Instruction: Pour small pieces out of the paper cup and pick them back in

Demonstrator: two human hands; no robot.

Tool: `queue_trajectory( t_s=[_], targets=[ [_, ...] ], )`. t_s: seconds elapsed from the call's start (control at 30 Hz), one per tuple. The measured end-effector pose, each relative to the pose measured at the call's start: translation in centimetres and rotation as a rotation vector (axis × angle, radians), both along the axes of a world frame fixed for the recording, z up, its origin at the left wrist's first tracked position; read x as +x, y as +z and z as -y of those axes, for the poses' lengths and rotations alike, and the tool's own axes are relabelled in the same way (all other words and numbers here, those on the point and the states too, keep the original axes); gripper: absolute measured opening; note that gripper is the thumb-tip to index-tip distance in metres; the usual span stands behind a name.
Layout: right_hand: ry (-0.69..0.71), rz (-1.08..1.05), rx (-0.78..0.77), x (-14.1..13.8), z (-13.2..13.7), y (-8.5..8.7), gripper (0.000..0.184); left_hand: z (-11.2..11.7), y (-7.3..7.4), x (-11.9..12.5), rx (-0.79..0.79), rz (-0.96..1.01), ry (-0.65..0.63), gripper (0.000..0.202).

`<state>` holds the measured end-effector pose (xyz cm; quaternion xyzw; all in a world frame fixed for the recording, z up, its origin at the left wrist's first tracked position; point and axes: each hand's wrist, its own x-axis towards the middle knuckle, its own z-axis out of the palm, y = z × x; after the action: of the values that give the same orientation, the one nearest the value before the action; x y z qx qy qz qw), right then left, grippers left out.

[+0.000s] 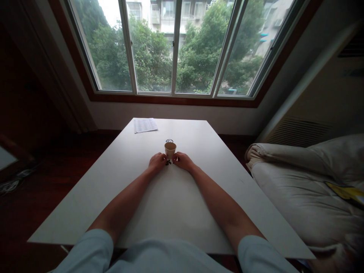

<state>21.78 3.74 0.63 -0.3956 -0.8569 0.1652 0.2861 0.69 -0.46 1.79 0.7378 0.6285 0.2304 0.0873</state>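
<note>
A small tan paper cup (170,148) stands upright on the white table (136,197), with a thin dark ring-shaped thing (169,140) just behind it. Several tiny dark pieces (168,162) lie on the tabletop in front of the cup. My left hand (157,162) rests on the table left of these pieces with its fingers curled and pinched toward them. My right hand (183,160) rests to their right, fingers curled in the same way. What either pinch holds is too small to make out.
A printed sheet of paper (145,125) lies at the table's far left corner. A wide window (176,45) fills the wall beyond. A bed with pale bedding (307,189) stands close to the table's right edge. Dark wood floor lies to the left.
</note>
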Motion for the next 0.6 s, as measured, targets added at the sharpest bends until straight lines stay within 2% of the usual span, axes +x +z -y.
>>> queue_trajectory(
  t_s=[0.13,0.4,0.6],
  targets=[
    [0.068,0.06,0.016,-0.1,0.0,0.0,0.013,-0.1,-0.1,-0.1,0.01,0.003,-0.012,0.019],
    [0.018,0.114,0.039,-0.3,0.0,0.2,0.009,0.1,0.2,0.1,-0.017,0.009,0.002,0.019],
    [-0.17,0.14,0.058,1.4,-0.6,0.1,0.012,0.0,-0.1,0.1,0.02,0.023,-0.021,0.019]
  ],
)
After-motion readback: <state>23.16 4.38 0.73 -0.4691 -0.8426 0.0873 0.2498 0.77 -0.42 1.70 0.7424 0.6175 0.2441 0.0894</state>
